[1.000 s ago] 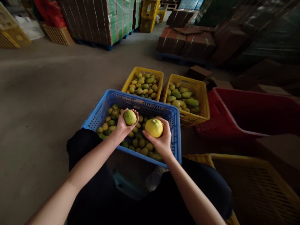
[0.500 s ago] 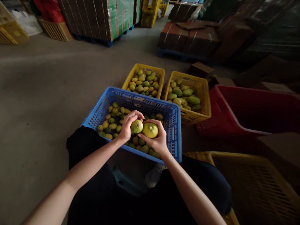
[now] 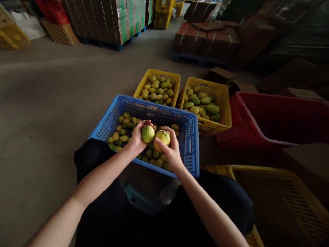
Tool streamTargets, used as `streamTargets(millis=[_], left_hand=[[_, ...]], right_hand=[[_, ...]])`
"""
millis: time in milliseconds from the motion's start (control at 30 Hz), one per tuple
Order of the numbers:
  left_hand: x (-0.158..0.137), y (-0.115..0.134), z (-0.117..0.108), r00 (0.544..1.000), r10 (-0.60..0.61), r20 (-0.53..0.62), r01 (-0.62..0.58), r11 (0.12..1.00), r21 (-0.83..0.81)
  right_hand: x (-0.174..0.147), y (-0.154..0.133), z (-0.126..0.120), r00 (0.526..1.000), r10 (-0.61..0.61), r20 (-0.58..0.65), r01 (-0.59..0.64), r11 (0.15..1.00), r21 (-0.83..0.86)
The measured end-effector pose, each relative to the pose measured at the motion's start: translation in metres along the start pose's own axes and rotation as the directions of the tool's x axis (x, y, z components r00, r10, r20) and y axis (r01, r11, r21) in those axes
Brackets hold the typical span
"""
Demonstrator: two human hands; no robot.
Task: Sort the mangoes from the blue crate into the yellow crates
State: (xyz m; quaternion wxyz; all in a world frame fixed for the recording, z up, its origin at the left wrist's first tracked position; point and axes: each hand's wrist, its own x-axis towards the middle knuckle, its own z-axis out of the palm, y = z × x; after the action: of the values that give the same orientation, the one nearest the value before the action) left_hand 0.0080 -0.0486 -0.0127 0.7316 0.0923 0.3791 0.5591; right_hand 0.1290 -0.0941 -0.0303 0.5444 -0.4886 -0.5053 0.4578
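My left hand (image 3: 138, 136) curls around a mostly green lemon (image 3: 147, 134), its fingers behind the fruit. In my right hand (image 3: 171, 144) is a yellower lemon (image 3: 162, 138), gripped between the thumb on the near side and the fingers on the far side. The two fruits are close together above a blue crate (image 3: 191, 145). Inside that crate lie many loose green and yellow lemons (image 3: 123, 138), partly hidden by my hands and forearms. The crate stands in front of my knees.
Beyond the blue crate stand two yellow crates (image 3: 157, 73) (image 3: 226, 103) of similar fruit. A red crate (image 3: 241, 127) is at the right, with another yellow crate (image 3: 257, 168) beside my right leg. Strapped cardboard stacks (image 3: 205, 39) on pallets are farther back.
Both hands have turned the lemons, so the stem ends that faced me now point more upward and away. The hands have shifted slightly left. Each still holds its fruit.
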Motion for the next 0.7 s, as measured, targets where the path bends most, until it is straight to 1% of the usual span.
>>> streamTargets(millis=[33,67,100,167,233,267,300,333,467,567,633,667,700], left_hand=[[0.003,-0.002,0.000,0.994,-0.084,-0.073,0.078,0.994,-0.080],[0.005,-0.004,0.000,0.984,-0.138,-0.116,0.121,0.983,-0.136],[0.006,-0.005,-0.001,0.977,-0.166,-0.133,0.142,0.975,-0.170],[0.007,-0.006,0.000,0.973,-0.188,-0.132,0.158,0.965,-0.211],[0.006,-0.004,0.001,0.969,-0.214,-0.120,0.179,0.952,-0.246],[0.006,-0.003,0.002,0.966,-0.227,-0.123,0.190,0.948,-0.257],[0.006,-0.003,0.003,0.962,-0.239,-0.134,0.199,0.946,-0.257],[0.007,-0.003,0.003,0.957,-0.247,-0.150,0.205,0.947,-0.249],[0.013,-0.012,-0.002,0.938,-0.255,-0.233,0.223,0.962,-0.157],[0.014,-0.022,-0.006,0.920,-0.256,-0.298,0.243,0.967,-0.080],[0.013,-0.023,-0.007,0.923,-0.246,-0.294,0.241,0.969,-0.055],[0.011,-0.022,-0.006,0.932,-0.238,-0.273,0.234,0.971,-0.049],[0.010,-0.020,-0.006,0.942,-0.231,-0.243,0.227,0.973,-0.042]], right_hand=[[0.002,0.000,0.002,0.990,0.138,0.006,-0.138,0.985,0.099],[0.004,0.000,0.002,0.963,0.267,0.029,-0.268,0.944,0.192],[0.007,-0.001,0.002,0.922,0.383,0.057,-0.383,0.882,0.275],[0.014,-0.004,-0.003,0.814,0.570,0.112,-0.562,0.726,0.395],[0.021,-0.008,-0.011,0.715,0.681,0.160,-0.663,0.586,0.466],[0.024,-0.010,-0.015,0.682,0.710,0.172,-0.684,0.538,0.492],[0.026,-0.011,-0.018,0.664,0.729,0.168,-0.689,0.509,0.516],[0.028,-0.010,-0.021,0.655,0.741,0.147,-0.682,0.497,0.536],[0.028,-0.002,-0.016,0.611,0.790,0.044,-0.676,0.492,0.549],[0.024,0.004,-0.007,0.578,0.815,0.037,-0.715,0.484,0.505],[0.022,0.005,-0.003,0.565,0.824,0.039,-0.736,0.481,0.476],[0.021,0.005,-0.002,0.566,0.824,0.043,-0.741,0.485,0.465],[0.020,0.005,-0.001,0.578,0.815,0.043,-0.737,0.498,0.457]])
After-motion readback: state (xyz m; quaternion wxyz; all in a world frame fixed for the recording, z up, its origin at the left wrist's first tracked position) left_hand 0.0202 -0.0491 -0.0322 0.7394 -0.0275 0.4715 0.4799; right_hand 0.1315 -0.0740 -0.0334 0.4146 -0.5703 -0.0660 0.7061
